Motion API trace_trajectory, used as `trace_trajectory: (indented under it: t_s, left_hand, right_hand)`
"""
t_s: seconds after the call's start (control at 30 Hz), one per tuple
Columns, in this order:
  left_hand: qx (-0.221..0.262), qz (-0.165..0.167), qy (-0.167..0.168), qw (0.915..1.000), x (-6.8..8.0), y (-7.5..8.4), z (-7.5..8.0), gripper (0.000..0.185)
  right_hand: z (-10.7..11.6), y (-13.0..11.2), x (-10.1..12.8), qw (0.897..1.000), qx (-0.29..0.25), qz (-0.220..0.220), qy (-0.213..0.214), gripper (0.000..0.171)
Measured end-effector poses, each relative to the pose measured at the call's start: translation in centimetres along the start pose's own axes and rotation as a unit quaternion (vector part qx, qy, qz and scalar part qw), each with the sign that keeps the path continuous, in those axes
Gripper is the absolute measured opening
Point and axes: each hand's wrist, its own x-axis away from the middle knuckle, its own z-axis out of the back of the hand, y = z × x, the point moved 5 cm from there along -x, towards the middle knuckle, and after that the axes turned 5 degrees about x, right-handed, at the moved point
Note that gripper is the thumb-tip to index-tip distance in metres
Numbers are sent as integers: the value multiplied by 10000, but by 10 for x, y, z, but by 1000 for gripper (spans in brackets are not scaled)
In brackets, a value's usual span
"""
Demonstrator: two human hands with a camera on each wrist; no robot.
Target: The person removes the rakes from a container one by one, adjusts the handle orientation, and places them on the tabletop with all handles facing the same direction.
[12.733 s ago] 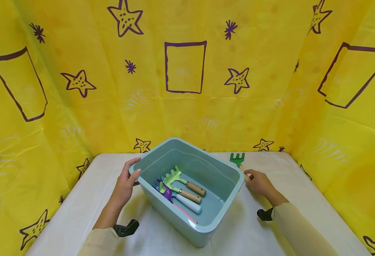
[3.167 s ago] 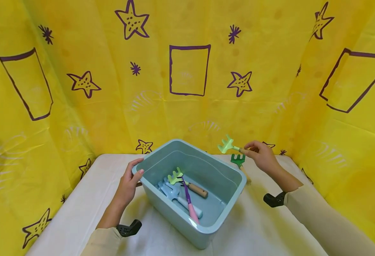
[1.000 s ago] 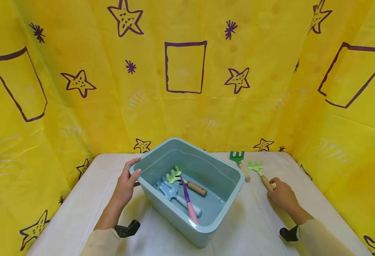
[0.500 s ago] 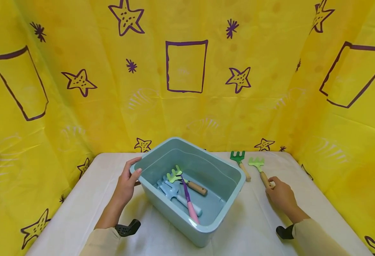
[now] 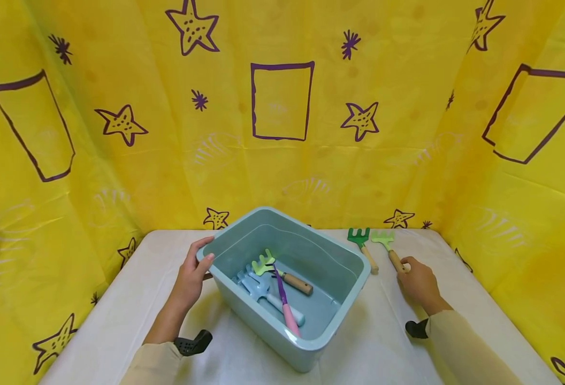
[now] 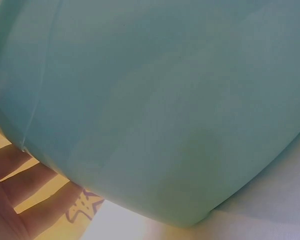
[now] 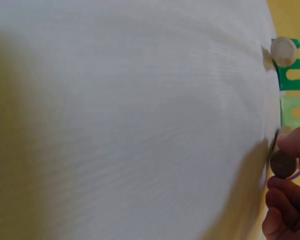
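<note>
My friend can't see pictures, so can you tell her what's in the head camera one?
A person's left hand holds the rim of a pale blue tub with toy garden tools inside, on a white table. The right hand holds the wooden handle of a light green rake lying beside a dark green rake. Yellow star-printed cloth hangs behind.

We see two bare hands, the left hand (image 5: 189, 280) and the right hand (image 5: 418, 284), each coming out of a long, pale beige sleeve (image 5: 153, 363) that ends at the wrist. Under each wrist sits a small black mount (image 5: 193, 342), curved and matte, strapped on where the cuff ends
</note>
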Motion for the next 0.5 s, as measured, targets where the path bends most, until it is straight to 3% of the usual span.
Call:
trace_trajectory:
  t_s: [0.27, 0.5]
  left_hand:
    - [93, 8, 61, 9999, -10, -32, 3, 47]
    - [15, 7, 71, 10000, -7, -23, 3, 47]
  right_hand:
    - [2, -3, -8, 9994, 56, -161, -304, 38]
    - [4, -3, -14, 9984, 97, -247, -497, 41]
